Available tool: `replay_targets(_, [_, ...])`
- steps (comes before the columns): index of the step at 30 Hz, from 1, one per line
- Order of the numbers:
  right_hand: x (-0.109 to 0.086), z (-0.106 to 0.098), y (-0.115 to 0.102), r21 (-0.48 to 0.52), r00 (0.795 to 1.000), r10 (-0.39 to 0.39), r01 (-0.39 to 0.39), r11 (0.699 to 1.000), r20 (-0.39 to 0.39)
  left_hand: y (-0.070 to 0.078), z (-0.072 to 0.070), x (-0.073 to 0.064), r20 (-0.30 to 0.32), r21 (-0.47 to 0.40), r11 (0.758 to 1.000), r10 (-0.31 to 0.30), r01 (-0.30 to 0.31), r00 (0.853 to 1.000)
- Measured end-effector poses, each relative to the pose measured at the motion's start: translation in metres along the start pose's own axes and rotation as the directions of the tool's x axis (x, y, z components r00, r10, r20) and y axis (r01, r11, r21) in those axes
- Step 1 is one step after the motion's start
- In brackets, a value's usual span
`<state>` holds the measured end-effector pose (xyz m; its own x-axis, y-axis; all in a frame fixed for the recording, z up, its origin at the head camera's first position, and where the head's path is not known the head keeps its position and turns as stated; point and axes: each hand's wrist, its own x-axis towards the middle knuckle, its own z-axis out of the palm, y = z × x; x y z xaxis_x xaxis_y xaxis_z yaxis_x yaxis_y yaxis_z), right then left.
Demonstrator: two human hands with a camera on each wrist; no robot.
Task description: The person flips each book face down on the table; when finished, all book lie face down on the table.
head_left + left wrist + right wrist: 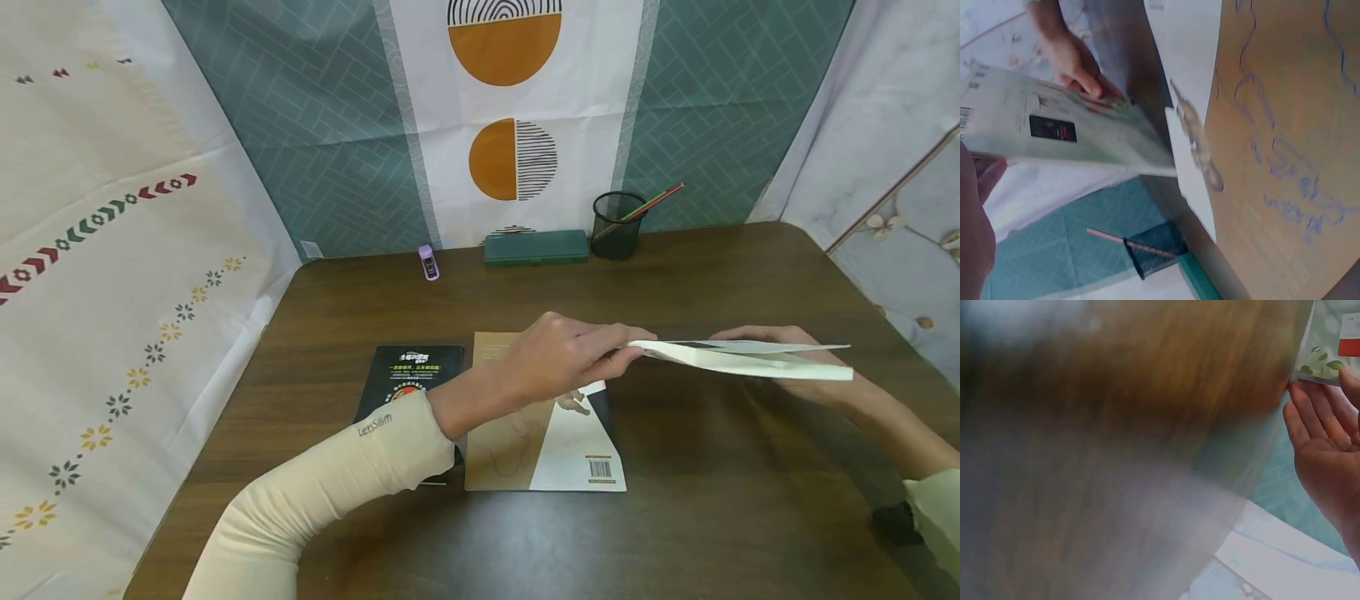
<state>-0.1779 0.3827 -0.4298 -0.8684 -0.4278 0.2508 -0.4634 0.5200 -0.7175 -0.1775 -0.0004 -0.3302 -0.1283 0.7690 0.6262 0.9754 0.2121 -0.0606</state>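
My left hand (573, 354) pinches the left edge of a thin pale green book (757, 360) between thumb and fingers, above the table. At the book's far right side my right hand (795, 358) holds it too; in the right wrist view its thumb (1350, 384) lies on the cover and its fingers (1313, 415) reach under the edge. The covers gape slightly apart in the head view. Beneath my left hand lies a brown and white book (510, 450) with a barcode. Left of it is a black book (408, 367), partly hidden by my left forearm.
Along the back edge of the brown table (337, 300) stand a small purple-topped item (429, 262), a dark green case (536, 248) and a black mesh cup (617, 227) with pencils (660, 198) in it. Fabric hangs behind and on both sides.
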Motion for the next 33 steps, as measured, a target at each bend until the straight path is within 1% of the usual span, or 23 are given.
replay_targets(1, [0.0, 0.001, -0.004, -0.036, 1.0, 0.022, -0.023, 0.999, -0.021, -0.002, -0.001, 0.0, -0.014, 0.008, 1.0, 0.007, -0.007, 1.0])
replay_targets(2, [0.001, 0.0, -0.007, -0.093, 0.997, 0.065, -0.068, 0.993, -0.037, -0.004, -0.003, 0.0, -0.026, 0.011, 1.0, 0.01, -0.009, 1.0])
replay_targets(3, [0.001, -0.001, -0.011, -0.127, 0.992, 0.12, -0.125, 0.984, -0.044, -0.006, -0.005, 0.001, -0.036, 0.013, 1.0, 0.01, -0.009, 0.999])
replay_targets(5, [0.002, -0.003, -0.017, -0.191, 0.97, 0.239, -0.244, 0.951, -0.048, -0.009, -0.008, 0.002, -0.046, 0.016, 1.0, 0.003, -0.003, 0.999])
replay_targets(6, [0.003, -0.004, -0.019, -0.206, 0.959, 0.279, -0.282, 0.937, -0.043, -0.011, -0.011, 0.002, -0.049, 0.01, 1.0, -0.001, 0.002, 0.999])
replay_targets(8, [0.005, -0.006, -0.022, -0.217, 0.946, 0.321, -0.322, 0.922, -0.042, -0.014, -0.015, 0.003, -0.059, -0.002, 1.0, -0.012, 0.012, 0.998])
replay_targets(9, [0.005, -0.006, -0.022, -0.196, 0.949, 0.312, -0.315, 0.928, -0.048, -0.015, -0.017, 0.004, -0.064, -0.008, 1.0, -0.017, 0.016, 0.998])
replay_targets(11, [0.006, -0.006, -0.023, -0.17, 0.96, 0.267, -0.278, 0.945, -0.085, -0.018, -0.021, 0.005, -0.078, -0.031, 0.999, -0.027, 0.024, 0.997])
replay_targets(13, [0.006, -0.007, -0.026, -0.144, 0.956, 0.26, -0.279, 0.949, -0.136, -0.021, -0.025, 0.005, -0.093, -0.063, 0.997, -0.041, 0.035, 0.995])
replay_targets(15, [0.005, -0.008, -0.029, -0.115, 0.945, 0.274, -0.296, 0.948, -0.176, -0.024, -0.029, 0.005, -0.104, -0.092, 0.994, -0.061, 0.052, 0.993])
replay_targets(18, [0.007, -0.01, -0.034, -0.092, 0.927, 0.292, -0.321, 0.943, -0.235, -0.027, -0.035, 0.004, -0.124, -0.133, 0.986, -0.112, 0.095, 0.986])
replay_targets(22, [0.009, -0.013, -0.041, -0.074, 0.905, 0.289, -0.326, 0.942, -0.31, -0.03, -0.04, 0.002, -0.171, -0.15, 0.978, -0.167, 0.142, 0.971])
replay_targets(25, [0.009, -0.015, -0.046, -0.07, 0.884, 0.309, -0.355, 0.932, -0.352, -0.031, -0.043, -0.001, -0.204, -0.151, 0.975, -0.19, 0.161, 0.96])
replay_targets(29, [0.009, -0.019, -0.052, -0.086, 0.86, 0.32, -0.382, 0.92, -0.398, -0.031, -0.045, -0.005, -0.215, -0.176, 0.964, -0.234, 0.198, 0.948])
replay_targets(33, [0.012, -0.023, -0.057, -0.051, 0.842, 0.322, -0.38, 0.924, -0.432, -0.03, -0.046, -0.012, -0.218, -0.192, 0.952, -0.28, 0.24, 0.935])
